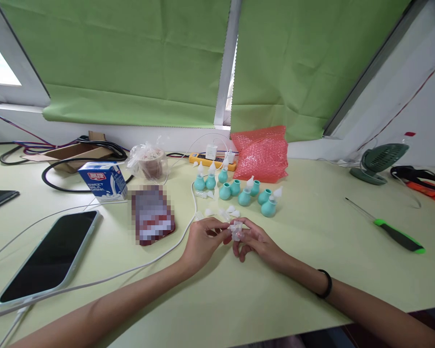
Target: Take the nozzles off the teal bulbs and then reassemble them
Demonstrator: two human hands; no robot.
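Note:
Above the table, in the middle of the head view, my left hand and my right hand meet at a small clear plastic piece. Both hands pinch it between thumb and fingertips; its exact kind is hard to make out. Just beyond my fingers lie several small white tips and clear plastic parts. Behind those stand several teal rubber bulbs shaped like nasal aspirator bulbs. Some carry a translucent pointed tip, while others show an open neck.
A white cable crosses the table on the left, near a phone, a blurred red-edged device and a milk drink carton. At the back are a yellow power strip and pink bubble wrap. A screwdriver and fan are right.

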